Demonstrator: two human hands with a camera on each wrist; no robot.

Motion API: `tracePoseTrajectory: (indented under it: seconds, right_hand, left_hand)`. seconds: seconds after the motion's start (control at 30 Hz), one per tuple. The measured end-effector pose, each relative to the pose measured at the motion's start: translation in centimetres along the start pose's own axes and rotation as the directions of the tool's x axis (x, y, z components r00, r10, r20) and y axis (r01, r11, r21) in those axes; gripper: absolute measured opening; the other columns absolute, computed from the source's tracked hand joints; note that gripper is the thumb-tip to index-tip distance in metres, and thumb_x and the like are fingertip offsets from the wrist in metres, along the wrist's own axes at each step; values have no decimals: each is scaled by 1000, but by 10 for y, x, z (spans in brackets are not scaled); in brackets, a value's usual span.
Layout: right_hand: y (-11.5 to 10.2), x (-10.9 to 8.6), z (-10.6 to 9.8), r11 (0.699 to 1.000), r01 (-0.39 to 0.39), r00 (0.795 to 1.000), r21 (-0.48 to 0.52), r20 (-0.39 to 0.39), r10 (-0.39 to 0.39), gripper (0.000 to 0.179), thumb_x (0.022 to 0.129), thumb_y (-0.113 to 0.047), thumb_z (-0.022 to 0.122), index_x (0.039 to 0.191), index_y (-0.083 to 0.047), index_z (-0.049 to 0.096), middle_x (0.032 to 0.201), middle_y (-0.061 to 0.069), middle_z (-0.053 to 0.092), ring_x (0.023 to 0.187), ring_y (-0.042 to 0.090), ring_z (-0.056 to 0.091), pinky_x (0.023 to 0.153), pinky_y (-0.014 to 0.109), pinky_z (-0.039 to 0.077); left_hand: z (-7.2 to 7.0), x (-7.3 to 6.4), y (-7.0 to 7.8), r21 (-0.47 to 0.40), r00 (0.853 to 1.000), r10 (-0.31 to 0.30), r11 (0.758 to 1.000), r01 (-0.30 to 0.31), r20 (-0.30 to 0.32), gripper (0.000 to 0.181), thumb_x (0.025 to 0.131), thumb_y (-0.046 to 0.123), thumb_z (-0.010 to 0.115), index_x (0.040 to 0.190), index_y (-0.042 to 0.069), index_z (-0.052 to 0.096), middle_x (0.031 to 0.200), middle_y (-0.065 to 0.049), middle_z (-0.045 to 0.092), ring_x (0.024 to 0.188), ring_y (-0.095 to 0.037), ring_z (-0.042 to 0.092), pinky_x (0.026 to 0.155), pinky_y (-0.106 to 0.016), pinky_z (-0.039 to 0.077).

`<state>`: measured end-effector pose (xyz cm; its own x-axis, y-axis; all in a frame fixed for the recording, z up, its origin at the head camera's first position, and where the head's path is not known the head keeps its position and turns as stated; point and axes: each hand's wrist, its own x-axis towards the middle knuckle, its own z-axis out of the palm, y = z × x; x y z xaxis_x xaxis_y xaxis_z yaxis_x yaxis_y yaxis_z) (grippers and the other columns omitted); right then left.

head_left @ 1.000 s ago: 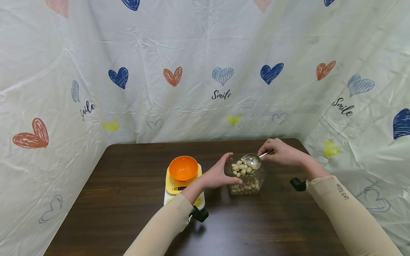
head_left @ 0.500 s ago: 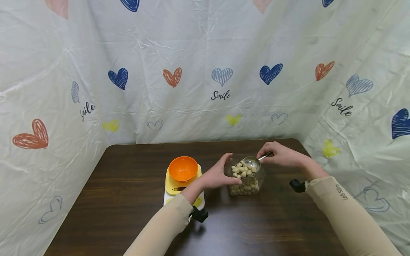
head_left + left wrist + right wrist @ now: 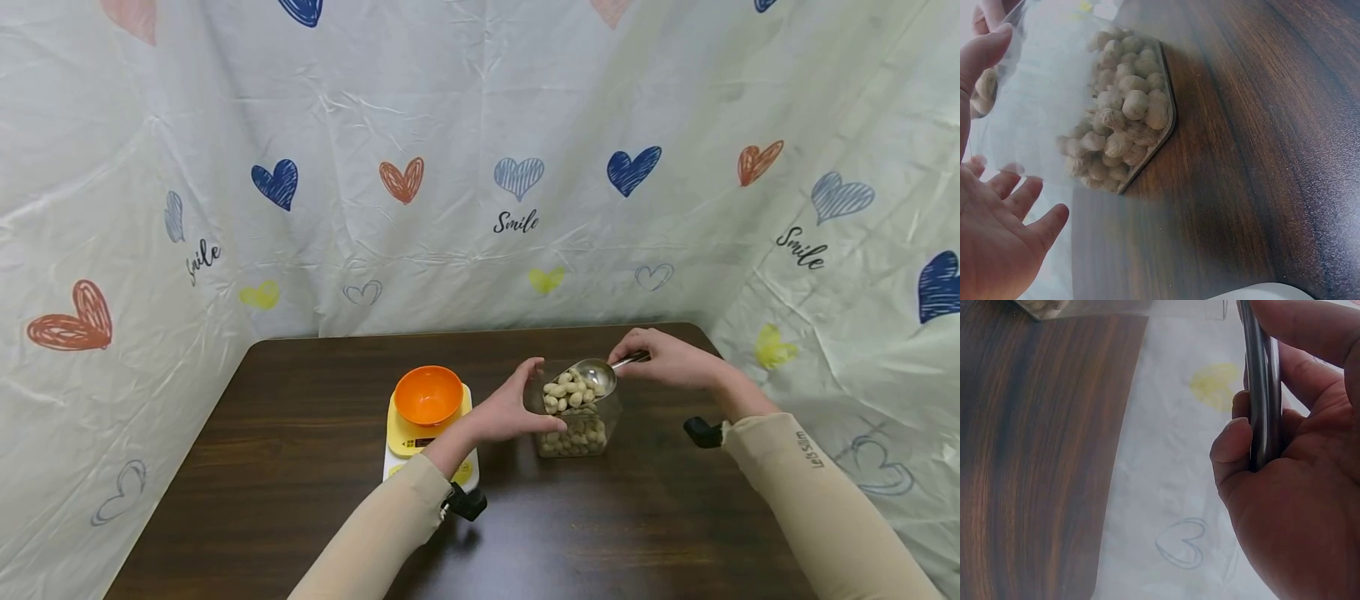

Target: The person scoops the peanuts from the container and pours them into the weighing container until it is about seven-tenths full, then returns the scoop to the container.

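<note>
A clear plastic container of unshelled peanuts stands on the table. My left hand steadies it, thumb on the near side and fingers round the far left side; in the left wrist view the peanuts show through its wall. My right hand grips the handle of a metal scoop, tilted down to the left at the container's mouth. Peanuts heap in the scoop's bowl. The right wrist view shows fingers and thumb curled round the handle; the bowl is out of that view.
Left of the container, an orange bowl sits on a yellow and white kitchen scale, partly hidden by my left forearm. The dark wooden table ends at a white curtain printed with hearts.
The scoop dipped a little, then rose slightly up and right with peanuts in it, and my right hand moved with it. My left hand has stayed at the container.
</note>
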<state>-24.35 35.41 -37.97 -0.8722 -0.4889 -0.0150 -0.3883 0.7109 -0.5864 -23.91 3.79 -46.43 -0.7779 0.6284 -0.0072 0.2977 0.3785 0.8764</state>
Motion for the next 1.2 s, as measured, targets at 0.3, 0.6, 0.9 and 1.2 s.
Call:
tracePoseTrajectory:
  seconds: [0.3,0.6,0.9,1.2]
  right_hand:
    - [2,-4,-4,1000,-16,1000,7,-18,16,15,98,-32,71,110,-23,75,116,0,63,109,24,56,86,43,48]
    - [4,-9,-8,999,-45,998,23,-39,46,19,100,-33,69,114,-21,73,119,1,63,109,23,56,85,42,49]
    - [1,-15,-7,993,-91,995,74,-40,94,24,101,-35,67,117,-17,71,122,5,60,111,26,54,88,45,47]
    - [-2,-21,-9,998,-62,993,28,-96,65,24,103,-27,65,121,-12,71,124,7,61,112,25,54,88,45,47]
  left_hand:
    - [-1,-1,1,2,1000,-6,1000,6,11,110,82,51,84,163,30,14,166,-3,26,151,-18,27,115,-46,35]
    - [0,-2,2,-5,1000,-9,1000,9,0,110,83,50,83,164,32,11,167,0,23,150,-19,29,113,-47,37]
    - [-1,-16,3,-37,1000,-18,999,18,-11,123,83,49,83,162,41,-10,170,5,6,152,-15,22,116,-50,32]
    - [-34,-51,17,5,987,132,991,-132,-93,111,83,50,84,164,38,9,166,8,22,150,-18,27,118,-47,31]
